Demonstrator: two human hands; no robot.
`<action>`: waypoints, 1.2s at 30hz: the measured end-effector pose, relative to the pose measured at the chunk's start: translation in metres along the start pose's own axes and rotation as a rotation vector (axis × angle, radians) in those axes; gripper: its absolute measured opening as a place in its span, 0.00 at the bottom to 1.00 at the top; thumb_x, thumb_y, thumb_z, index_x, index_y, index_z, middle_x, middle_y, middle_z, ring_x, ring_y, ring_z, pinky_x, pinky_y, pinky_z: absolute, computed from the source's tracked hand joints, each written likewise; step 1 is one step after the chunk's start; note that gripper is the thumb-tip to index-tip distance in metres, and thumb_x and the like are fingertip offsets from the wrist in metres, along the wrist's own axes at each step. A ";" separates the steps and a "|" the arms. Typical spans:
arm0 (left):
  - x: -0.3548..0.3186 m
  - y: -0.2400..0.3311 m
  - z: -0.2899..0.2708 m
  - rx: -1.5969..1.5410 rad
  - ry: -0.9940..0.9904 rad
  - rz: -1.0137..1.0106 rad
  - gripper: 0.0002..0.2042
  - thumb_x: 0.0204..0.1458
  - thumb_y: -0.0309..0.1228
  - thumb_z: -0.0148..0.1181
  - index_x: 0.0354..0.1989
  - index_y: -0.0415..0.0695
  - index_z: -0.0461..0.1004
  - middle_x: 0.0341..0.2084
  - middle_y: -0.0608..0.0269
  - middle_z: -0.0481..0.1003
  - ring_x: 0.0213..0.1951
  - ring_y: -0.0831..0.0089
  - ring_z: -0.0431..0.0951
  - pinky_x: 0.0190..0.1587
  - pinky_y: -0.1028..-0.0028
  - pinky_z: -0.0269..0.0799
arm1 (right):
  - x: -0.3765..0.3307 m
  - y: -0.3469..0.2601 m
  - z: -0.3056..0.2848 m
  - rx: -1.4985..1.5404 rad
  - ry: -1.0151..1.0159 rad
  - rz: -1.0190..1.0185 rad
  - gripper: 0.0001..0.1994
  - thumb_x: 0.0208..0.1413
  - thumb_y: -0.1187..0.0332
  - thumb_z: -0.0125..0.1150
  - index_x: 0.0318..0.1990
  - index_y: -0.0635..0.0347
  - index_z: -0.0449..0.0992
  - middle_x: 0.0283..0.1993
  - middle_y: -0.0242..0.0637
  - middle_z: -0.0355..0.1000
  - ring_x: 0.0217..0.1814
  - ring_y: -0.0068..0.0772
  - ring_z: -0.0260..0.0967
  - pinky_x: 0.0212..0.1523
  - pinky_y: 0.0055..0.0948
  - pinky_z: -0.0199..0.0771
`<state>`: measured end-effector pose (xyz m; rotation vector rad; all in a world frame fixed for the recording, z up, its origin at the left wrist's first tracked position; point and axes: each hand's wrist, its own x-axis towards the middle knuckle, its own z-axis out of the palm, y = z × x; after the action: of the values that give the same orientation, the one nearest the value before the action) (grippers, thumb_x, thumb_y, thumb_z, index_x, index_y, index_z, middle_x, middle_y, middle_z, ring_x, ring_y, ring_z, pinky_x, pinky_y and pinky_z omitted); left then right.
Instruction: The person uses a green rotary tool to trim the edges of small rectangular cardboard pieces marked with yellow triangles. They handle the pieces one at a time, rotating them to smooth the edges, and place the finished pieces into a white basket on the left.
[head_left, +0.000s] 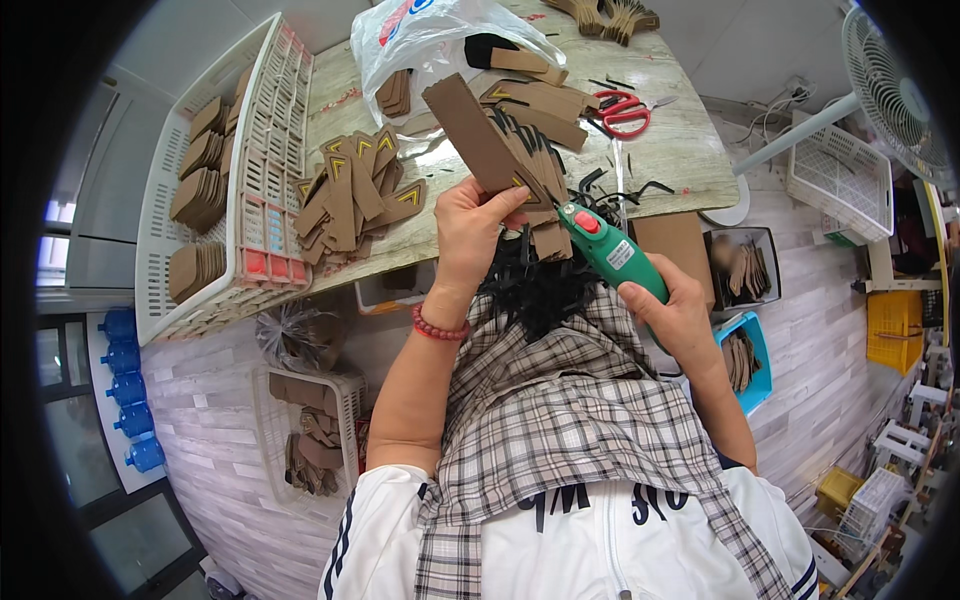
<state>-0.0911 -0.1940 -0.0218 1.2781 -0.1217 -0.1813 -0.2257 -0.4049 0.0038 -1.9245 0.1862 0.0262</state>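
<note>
- Gripping in the head view, our left hand (pixel 472 222) is pinching the brown strip (pixel 475 130), thumb over fingers; it is slanting above the table (pixel 690 125).
- Our right hand (pixel 672 312) is curling snugly around the green cutter (pixel 612 245), whose tip is pointing at the strip's lower end; we cannot tell whether they are touching.
- For clean trimming, we should probably be steadying that end and keeping our thumb clear.
- Black scraps (pixel 540 290) are lying beneath, possibly hiding the edge.

Green power tool (pixel 598 250) has a white label (pixel 621 256), print's too tiny to read. Below it: dark letters (pixel 575 499), partly covered, on a white top (pixel 560 560). Above-left: red-and-blue print (pixel 400 20) on a plastic bag (pixel 395 62).
</note>
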 end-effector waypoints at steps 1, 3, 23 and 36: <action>0.000 0.000 0.000 0.013 -0.005 0.010 0.04 0.49 0.22 0.62 0.33 0.37 0.77 0.25 0.63 0.78 0.21 0.78 0.75 0.25 0.80 0.70 | 0.001 0.000 0.000 0.006 -0.002 -0.016 0.21 0.51 0.57 0.67 0.45 0.64 0.74 0.27 0.35 0.74 0.29 0.21 0.70 0.31 0.24 0.69; -0.001 0.000 0.002 0.032 0.016 0.014 0.04 0.49 0.22 0.62 0.32 0.37 0.77 0.25 0.63 0.78 0.21 0.78 0.75 0.25 0.80 0.70 | 0.000 -0.001 -0.001 -0.014 -0.001 -0.014 0.21 0.51 0.57 0.67 0.45 0.64 0.74 0.27 0.34 0.73 0.29 0.21 0.69 0.31 0.24 0.69; -0.004 -0.011 0.001 -0.051 -0.064 -0.058 0.04 0.49 0.22 0.61 0.32 0.36 0.77 0.26 0.60 0.79 0.21 0.77 0.75 0.25 0.79 0.72 | 0.005 -0.002 0.003 0.047 -0.008 0.006 0.20 0.51 0.58 0.66 0.44 0.64 0.74 0.26 0.31 0.72 0.27 0.18 0.67 0.28 0.22 0.67; -0.013 -0.018 0.002 -0.066 -0.002 -0.048 0.05 0.50 0.24 0.61 0.34 0.37 0.78 0.25 0.64 0.78 0.22 0.81 0.73 0.25 0.81 0.70 | 0.019 -0.004 0.017 0.162 -0.002 0.021 0.18 0.53 0.60 0.65 0.44 0.64 0.74 0.24 0.26 0.68 0.23 0.13 0.62 0.23 0.18 0.63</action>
<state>-0.1052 -0.1980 -0.0387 1.2154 -0.0863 -0.2261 -0.2054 -0.3895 -0.0006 -1.7614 0.2010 0.0259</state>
